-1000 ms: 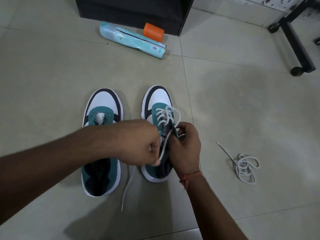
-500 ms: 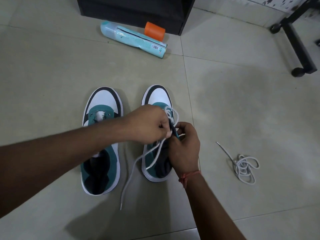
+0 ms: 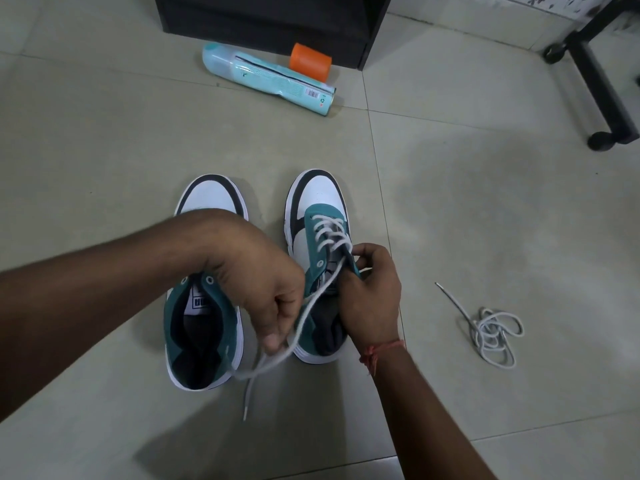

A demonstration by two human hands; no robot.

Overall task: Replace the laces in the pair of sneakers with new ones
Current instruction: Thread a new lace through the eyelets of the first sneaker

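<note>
On tiled floor (image 3: 450, 209) | right sneaker (image 3: 320, 209): right hand (image 3: 372, 289) grips collar edge | left hand (image 3: 263, 282) pinches white lace (image 3: 311, 306) taut | left sneaker (image 3: 204, 327) unlaced, beside | spare lace (image 3: 491, 330) coiled, well apart right

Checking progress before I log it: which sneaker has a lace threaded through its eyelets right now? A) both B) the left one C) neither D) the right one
D: the right sneaker carries the white lace crisscrossed through its eyelets, while the left sneaker shows bare eyelets.
</note>
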